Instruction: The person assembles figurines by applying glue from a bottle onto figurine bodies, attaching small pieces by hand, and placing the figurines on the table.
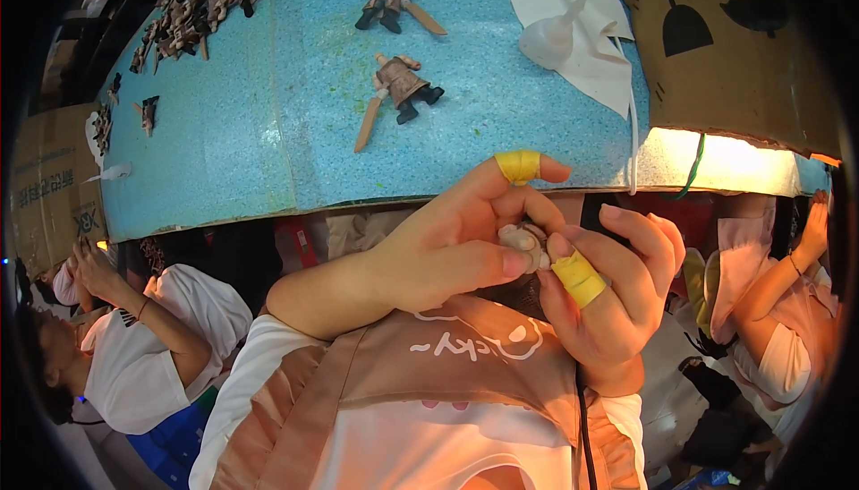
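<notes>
Pale and rounded, a small figure piece [523,240] is held just off the near edge of the speckled blue surface [228,145], the left hand's [474,235] grip closed on it between thumb and fingers. The right hand's [613,280] fingertips bunch at its side, their hold hidden. Past that edge lie two brown-clad figurines [402,83] with flat tan blades. A figurine heap [192,11] fills the far left corner; white cloth [586,65] lies by the right edge, beside a cardboard box [716,87].

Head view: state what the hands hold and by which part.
A small pale piece, its near side under the thumb of the left hand; right hand contact unclear.
</notes>
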Demonstrator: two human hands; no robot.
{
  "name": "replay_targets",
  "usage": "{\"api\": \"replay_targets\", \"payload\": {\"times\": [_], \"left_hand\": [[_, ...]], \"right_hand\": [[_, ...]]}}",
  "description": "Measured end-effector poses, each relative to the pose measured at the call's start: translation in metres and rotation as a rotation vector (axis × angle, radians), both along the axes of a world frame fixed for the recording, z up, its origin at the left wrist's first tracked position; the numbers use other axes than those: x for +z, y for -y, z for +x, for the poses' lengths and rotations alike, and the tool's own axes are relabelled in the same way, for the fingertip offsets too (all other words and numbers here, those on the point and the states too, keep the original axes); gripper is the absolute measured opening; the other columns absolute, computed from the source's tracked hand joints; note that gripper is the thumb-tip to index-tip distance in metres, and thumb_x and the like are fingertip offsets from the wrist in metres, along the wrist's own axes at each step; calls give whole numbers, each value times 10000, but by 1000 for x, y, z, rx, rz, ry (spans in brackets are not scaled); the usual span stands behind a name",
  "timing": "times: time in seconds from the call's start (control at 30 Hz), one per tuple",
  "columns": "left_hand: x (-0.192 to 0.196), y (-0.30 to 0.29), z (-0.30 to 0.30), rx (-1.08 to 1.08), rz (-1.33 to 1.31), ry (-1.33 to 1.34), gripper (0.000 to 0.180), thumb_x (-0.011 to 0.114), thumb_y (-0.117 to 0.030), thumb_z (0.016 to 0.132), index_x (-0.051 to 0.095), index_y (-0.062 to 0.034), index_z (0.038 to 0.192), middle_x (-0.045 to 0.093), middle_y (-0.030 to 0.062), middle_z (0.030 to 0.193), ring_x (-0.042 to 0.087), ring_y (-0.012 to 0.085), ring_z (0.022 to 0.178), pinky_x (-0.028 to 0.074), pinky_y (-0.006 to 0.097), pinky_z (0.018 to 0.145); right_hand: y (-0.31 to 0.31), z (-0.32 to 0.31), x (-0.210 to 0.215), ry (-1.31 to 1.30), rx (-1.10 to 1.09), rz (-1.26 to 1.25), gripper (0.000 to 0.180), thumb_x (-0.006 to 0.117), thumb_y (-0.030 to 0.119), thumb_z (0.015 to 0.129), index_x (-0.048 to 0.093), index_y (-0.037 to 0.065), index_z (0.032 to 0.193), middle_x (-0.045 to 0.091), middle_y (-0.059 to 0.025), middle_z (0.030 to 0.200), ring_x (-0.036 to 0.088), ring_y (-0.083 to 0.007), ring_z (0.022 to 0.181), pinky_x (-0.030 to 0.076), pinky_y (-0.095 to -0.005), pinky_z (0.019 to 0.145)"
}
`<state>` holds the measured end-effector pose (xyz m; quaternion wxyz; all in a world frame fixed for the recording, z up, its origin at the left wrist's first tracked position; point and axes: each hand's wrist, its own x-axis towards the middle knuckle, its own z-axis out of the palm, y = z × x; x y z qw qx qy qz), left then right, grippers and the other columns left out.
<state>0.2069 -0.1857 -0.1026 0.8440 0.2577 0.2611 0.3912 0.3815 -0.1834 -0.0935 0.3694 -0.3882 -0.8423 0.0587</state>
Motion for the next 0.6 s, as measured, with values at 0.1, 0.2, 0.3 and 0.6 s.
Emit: {"api": "replay_targets", "payload": {"times": [0.1,0.2,0.3,0.6], "left_hand": [[0,0,-1,-15,-12,1,654,538,-118,737,238,-40,1312,487,104,1086,478,137,951,366,254,853],[0,1,-2,-10,-12,-6,646,541,-119,731,253,-40,1303,487,98,1080,472,134,954,365,251,843],[0,0,-2,-19,-7,-15,637,545,-124,729,263,-38,1294,487,92,1068,470,133,952,364,251,839],[-3,0,-1,-18,-2,-11,609,566,-132,735,294,-39,1273,495,89,1047,469,124,931,366,240,820]], "right_hand": [[2,0,0,35,-22,29,244,683,145,562,653,127,803,613,25,865,540,-184,858,334,-342,832],[5,1,3,82,-7,14,241,685,125,577,648,111,815,612,0,865,539,-215,874,344,-379,829],[6,2,3,110,7,9,255,694,88,581,641,91,831,610,-26,865,537,-248,890,355,-415,821],[9,2,2,117,13,7,294,692,78,565,645,98,855,603,-19,882,534,-239,890,342,-413,841]]}}
